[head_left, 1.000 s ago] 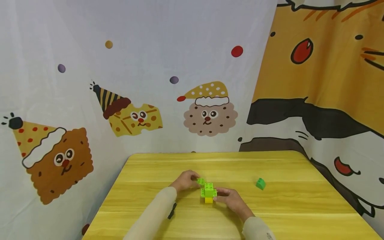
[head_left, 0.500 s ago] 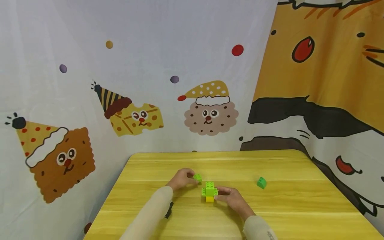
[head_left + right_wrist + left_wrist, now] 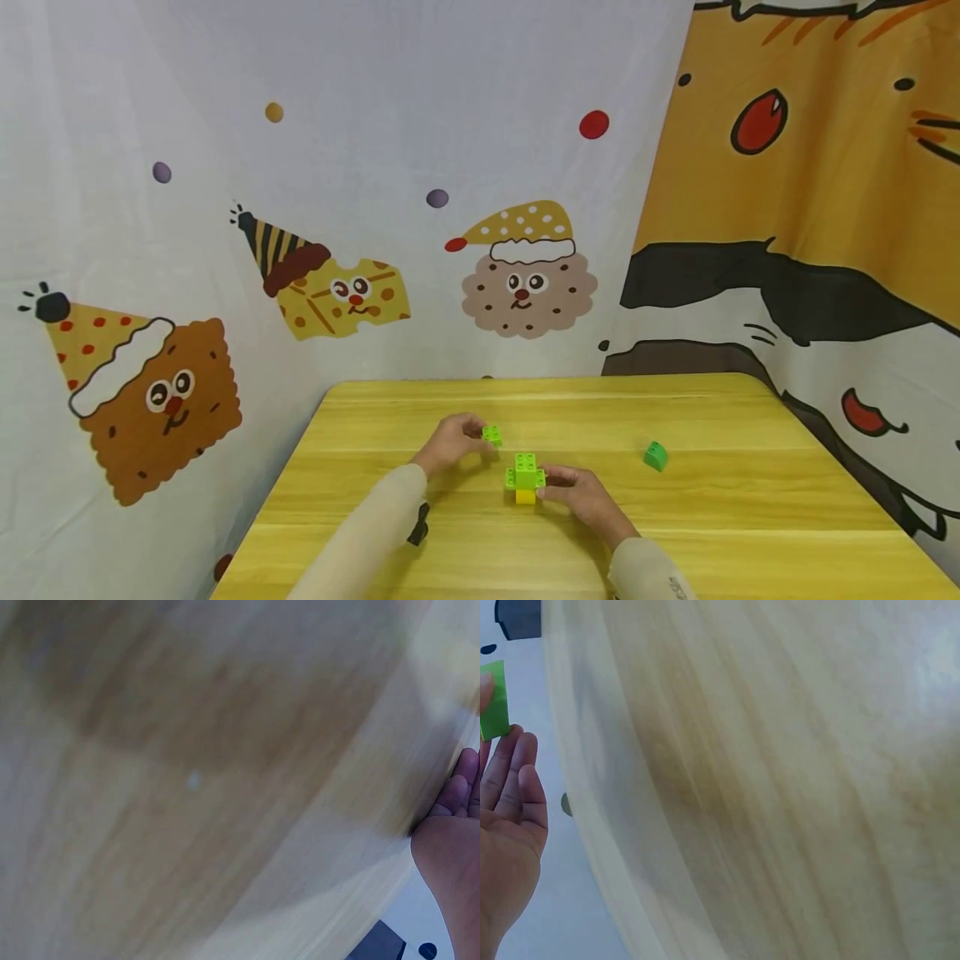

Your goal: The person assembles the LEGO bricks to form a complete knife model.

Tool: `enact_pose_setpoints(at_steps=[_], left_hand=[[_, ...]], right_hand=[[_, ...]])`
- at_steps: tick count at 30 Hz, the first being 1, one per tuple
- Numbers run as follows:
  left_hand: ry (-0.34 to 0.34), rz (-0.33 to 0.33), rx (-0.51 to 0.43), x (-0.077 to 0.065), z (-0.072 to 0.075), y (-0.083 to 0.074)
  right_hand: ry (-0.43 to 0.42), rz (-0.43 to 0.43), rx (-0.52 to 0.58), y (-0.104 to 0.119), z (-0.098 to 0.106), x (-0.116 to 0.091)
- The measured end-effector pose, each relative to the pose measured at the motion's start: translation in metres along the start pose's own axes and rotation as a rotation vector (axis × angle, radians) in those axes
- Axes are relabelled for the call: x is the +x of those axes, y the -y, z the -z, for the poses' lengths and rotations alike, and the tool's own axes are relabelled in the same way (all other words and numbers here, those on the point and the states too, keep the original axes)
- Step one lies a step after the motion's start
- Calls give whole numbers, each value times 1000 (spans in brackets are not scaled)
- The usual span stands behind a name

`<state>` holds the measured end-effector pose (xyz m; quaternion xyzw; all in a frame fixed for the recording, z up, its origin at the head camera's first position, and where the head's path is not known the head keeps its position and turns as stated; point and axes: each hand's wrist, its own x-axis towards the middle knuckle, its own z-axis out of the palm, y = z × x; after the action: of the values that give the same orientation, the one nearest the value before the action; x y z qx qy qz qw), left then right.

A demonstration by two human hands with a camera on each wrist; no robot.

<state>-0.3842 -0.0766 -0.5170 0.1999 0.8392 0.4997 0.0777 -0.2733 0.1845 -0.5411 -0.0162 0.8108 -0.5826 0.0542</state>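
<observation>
Between thumb and fingertips my left hand [image 3: 452, 446] pinches a lime-green toy building brick [image 3: 491, 435], its studs facing up. In the left wrist view that brick [image 3: 496, 709] shows at the left edge, partly behind the thumb. My right hand [image 3: 588, 498] holds the right side of a small brick figure [image 3: 525, 473], thumb in front and index finger behind. Lime-green bricks with studs make up its top and sides, and a yellow brick [image 3: 526, 497] forms its base. The right wrist view shows only part of the right hand [image 3: 454, 825], without the figure.
A darker green brick with a sloped side [image 3: 656, 456] lies on the wooden table [image 3: 720, 517], right of the right hand. A black strap-like piece [image 3: 418, 525] shows beside the left sleeve. A printed curtain [image 3: 360, 167] hangs behind the table.
My left hand has moved away from the figure, up and to the left, carrying the lime-green brick. The right hand stays at the figure's right side.
</observation>
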Motion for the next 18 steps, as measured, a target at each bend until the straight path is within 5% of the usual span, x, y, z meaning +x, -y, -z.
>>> enact_pose_setpoints(at_steps=[18], left_hand=[[-42, 1, -15, -8, 9, -23]], right_hand=[[5, 8, -4, 1, 0, 1]])
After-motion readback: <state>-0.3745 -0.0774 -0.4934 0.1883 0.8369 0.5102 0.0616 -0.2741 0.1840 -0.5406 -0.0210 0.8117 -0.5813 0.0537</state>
